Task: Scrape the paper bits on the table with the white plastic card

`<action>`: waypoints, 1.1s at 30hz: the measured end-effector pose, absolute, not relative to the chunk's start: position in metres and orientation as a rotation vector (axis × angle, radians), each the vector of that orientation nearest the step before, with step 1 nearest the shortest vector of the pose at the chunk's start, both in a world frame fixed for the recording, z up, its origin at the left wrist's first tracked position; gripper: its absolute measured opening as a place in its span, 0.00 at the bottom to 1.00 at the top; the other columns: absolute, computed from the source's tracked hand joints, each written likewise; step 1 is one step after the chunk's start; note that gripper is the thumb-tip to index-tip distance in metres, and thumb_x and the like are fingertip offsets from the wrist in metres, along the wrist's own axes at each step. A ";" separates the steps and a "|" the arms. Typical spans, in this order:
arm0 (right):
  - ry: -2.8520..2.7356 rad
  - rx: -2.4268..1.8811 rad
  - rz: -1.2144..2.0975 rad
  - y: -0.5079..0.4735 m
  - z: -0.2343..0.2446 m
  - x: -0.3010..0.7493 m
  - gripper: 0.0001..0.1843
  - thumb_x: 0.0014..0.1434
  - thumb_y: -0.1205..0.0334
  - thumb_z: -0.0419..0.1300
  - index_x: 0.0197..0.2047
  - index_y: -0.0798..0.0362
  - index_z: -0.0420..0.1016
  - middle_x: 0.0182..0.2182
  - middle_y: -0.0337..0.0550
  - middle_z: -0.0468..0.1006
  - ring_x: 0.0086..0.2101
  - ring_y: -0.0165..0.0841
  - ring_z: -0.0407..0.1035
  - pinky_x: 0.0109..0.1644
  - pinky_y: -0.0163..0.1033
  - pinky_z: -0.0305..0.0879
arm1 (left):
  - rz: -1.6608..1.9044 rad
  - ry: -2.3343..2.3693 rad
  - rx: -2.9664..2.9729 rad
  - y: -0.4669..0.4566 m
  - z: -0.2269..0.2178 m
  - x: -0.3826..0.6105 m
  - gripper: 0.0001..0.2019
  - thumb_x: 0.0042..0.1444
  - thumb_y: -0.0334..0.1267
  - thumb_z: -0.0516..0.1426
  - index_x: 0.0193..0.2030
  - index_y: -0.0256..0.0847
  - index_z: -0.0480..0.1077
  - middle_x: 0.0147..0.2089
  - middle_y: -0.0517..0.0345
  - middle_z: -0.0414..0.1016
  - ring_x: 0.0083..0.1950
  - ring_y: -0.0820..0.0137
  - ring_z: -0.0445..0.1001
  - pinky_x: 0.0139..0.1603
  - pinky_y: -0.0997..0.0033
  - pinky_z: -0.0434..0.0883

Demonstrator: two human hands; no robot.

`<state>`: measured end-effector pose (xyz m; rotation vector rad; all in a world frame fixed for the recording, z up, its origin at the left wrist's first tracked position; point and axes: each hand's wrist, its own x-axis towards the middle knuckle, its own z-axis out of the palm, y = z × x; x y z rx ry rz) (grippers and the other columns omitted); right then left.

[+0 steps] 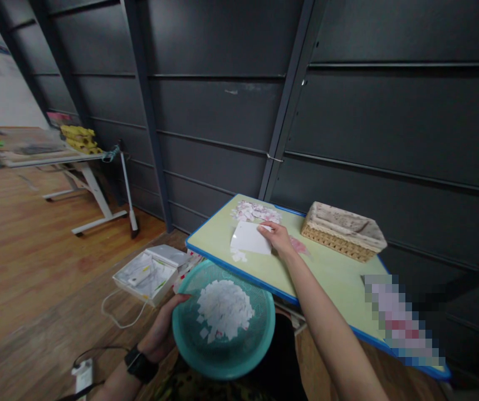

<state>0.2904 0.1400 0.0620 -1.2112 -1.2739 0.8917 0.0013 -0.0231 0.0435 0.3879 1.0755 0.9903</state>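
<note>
My left hand (167, 322) grips the left rim of a teal plastic basket (260, 340), its thumb over the edge and its other fingers hidden. A heap of small white paper pieces (225, 309) lies in the basket. Over the yellow-green table, my right hand (276, 236) pinches a white sheet of card or paper (248, 238) by its right edge. A few white scraps (238, 255) are under the sheet's lower left corner. Beyond it is a pile of white and pinkish paper pieces (254, 211). A pink patch (300, 245) shows on the table right of my wrist.
The blue-edged table (331, 284) carries a cloth-lined wicker basket (343, 231) at the back and a blurred-out item (402, 320) at right. On the floor at left sit an open white box (147, 273) with a cord and a power strip (84, 379). Dark metal panels (218, 111) stand behind.
</note>
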 end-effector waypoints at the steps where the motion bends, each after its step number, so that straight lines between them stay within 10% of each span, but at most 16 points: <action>1: -1.303 -1.219 0.906 0.139 0.063 0.290 0.25 0.37 0.45 0.68 0.34 0.55 0.76 0.28 0.41 0.76 0.26 0.31 0.66 0.28 0.35 0.60 | 0.997 1.079 0.381 -0.023 0.044 0.001 0.05 0.51 0.32 0.56 0.25 0.37 0.71 0.18 0.58 0.76 0.20 0.70 0.73 0.23 0.71 0.72; 33: -1.603 -1.223 1.502 0.114 0.083 0.292 0.20 0.34 0.53 0.71 0.23 0.55 0.67 0.17 0.32 0.66 0.18 0.22 0.58 0.19 0.29 0.46 | 1.017 1.031 0.400 -0.017 0.043 -0.009 0.02 0.48 0.32 0.59 0.30 0.38 0.71 0.22 0.58 0.79 0.22 0.68 0.75 0.28 0.68 0.73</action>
